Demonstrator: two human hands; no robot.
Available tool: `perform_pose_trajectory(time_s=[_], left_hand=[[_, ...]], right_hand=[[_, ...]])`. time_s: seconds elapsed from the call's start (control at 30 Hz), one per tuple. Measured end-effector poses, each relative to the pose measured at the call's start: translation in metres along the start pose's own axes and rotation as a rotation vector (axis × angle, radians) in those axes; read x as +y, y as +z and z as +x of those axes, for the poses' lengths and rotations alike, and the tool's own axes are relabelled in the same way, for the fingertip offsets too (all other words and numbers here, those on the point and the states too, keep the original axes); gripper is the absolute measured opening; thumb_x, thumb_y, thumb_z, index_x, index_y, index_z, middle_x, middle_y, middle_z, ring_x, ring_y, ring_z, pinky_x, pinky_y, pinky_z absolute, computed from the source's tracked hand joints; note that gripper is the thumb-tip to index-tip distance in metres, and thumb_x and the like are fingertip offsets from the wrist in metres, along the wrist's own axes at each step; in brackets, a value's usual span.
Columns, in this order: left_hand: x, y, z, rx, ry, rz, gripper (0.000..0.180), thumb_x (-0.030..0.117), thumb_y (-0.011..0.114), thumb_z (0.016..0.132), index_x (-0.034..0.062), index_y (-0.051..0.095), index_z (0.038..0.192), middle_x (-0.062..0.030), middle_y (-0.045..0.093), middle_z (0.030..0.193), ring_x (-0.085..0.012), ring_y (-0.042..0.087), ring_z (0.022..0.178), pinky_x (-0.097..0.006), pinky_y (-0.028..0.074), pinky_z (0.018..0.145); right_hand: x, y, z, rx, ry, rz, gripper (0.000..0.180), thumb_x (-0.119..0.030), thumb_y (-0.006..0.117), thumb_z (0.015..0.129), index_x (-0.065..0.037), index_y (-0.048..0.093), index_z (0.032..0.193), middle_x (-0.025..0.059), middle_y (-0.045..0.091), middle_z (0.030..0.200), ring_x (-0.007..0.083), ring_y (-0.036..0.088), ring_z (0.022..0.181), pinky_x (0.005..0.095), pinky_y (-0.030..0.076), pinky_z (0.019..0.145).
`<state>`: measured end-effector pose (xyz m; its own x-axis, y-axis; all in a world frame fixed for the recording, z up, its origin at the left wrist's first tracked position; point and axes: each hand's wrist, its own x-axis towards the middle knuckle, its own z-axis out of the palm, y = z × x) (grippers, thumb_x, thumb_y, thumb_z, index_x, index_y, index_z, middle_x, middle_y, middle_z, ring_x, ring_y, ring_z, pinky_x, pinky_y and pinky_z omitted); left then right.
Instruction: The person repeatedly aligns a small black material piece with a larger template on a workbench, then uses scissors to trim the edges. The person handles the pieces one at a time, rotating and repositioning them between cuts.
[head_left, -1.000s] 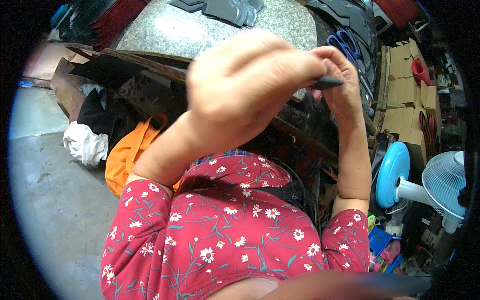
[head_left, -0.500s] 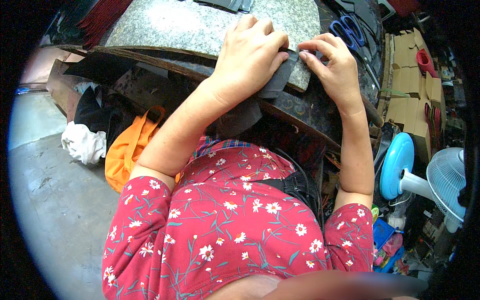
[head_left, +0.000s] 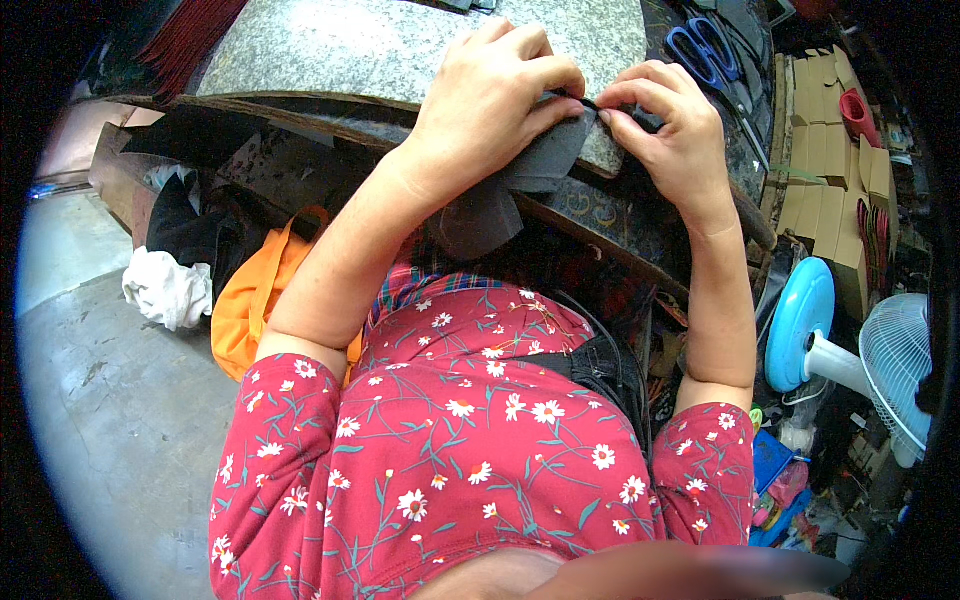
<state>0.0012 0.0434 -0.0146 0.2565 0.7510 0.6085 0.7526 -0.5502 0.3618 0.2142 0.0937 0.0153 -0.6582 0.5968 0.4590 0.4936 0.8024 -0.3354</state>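
Note:
My left hand (head_left: 485, 110) pinches the upper edge of a dark grey strip of thin sheet material (head_left: 552, 155) between thumb and forefinger. The strip hangs over the near edge of a speckled grey stone slab (head_left: 330, 55), and its lower part drops below the slab. My right hand (head_left: 675, 130) has thumb and forefinger closed at the strip's right end, close to the left fingertips. A narrow dark edge of the material spans the gap between the two hands. Whether it is leather or cloth, I cannot tell.
Blue-handled scissors (head_left: 704, 52) lie on the dark bench to the right of the slab. Cardboard boxes (head_left: 822, 150) and a blue and white fan (head_left: 802, 325) stand further right. An orange bag (head_left: 250, 305) and white cloth (head_left: 165, 287) are at lower left.
The grey strip's edge has come up between my fingers, and more of its face shows. My right hand has shifted slightly; both hands keep their pinch.

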Motion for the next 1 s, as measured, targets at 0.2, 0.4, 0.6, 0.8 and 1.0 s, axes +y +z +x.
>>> perform_pose_trajectory(time_s=[0.2,0.4,0.6,0.8,1.0], left_hand=[[-0.002,-0.009,-0.003,0.026,0.104,-0.096,0.020,0.025,0.077,0.079,0.0137,0.071,0.095,-0.0065,0.060,0.090,-0.0291,0.056,0.094,-0.041,0.047,0.085],[-0.002,-0.008,-0.003,0.014,0.104,-0.110,0.019,0.024,0.077,0.079,0.0132,0.070,0.092,-0.0064,0.060,0.090,-0.0290,0.056,0.093,-0.040,0.047,0.084],[0.005,-0.015,-0.003,0.005,0.096,-0.005,0.023,0.028,0.077,0.078,0.0131,0.070,0.095,-0.0068,0.061,0.094,-0.0293,0.056,0.097,-0.041,0.047,0.086],[-0.001,-0.031,-0.009,0.000,-0.019,0.138,0.029,0.029,0.078,0.078,0.0126,0.071,0.101,-0.0079,0.062,0.100,-0.0303,0.056,0.100,-0.040,0.047,0.087],[0.000,-0.029,-0.013,-0.084,-0.061,0.076,0.035,0.030,0.079,0.077,0.0113,0.071,0.106,-0.0080,0.062,0.103,-0.0295,0.055,0.102,-0.042,0.045,0.090]], right_hand=[[-0.001,-0.003,-0.001,-0.014,-0.070,-0.096,0.009,-0.017,0.074,0.077,-0.014,0.073,0.086,-0.0019,0.067,0.090,0.0204,0.065,0.087,0.0331,0.054,0.074],[-0.008,-0.010,-0.002,-0.069,-0.092,-0.111,0.016,-0.004,0.074,0.074,-0.008,0.073,0.090,0.0035,0.069,0.093,0.0217,0.066,0.088,0.0320,0.054,0.076],[-0.018,-0.005,-0.001,0.019,-0.194,-0.335,0.009,-0.016,0.073,0.075,-0.016,0.069,0.083,-0.0040,0.066,0.087,0.0186,0.064,0.084,0.0316,0.055,0.068],[-0.030,-0.001,-0.004,0.002,-0.182,-0.397,0.010,-0.013,0.072,0.074,-0.013,0.067,0.083,-0.0004,0.065,0.087,0.0202,0.064,0.086,0.0330,0.055,0.070],[-0.018,-0.025,-0.006,-0.149,-0.092,-0.150,0.017,-0.023,0.072,0.082,-0.011,0.071,0.094,0.0019,0.066,0.098,0.0241,0.062,0.097,0.0363,0.055,0.080]])
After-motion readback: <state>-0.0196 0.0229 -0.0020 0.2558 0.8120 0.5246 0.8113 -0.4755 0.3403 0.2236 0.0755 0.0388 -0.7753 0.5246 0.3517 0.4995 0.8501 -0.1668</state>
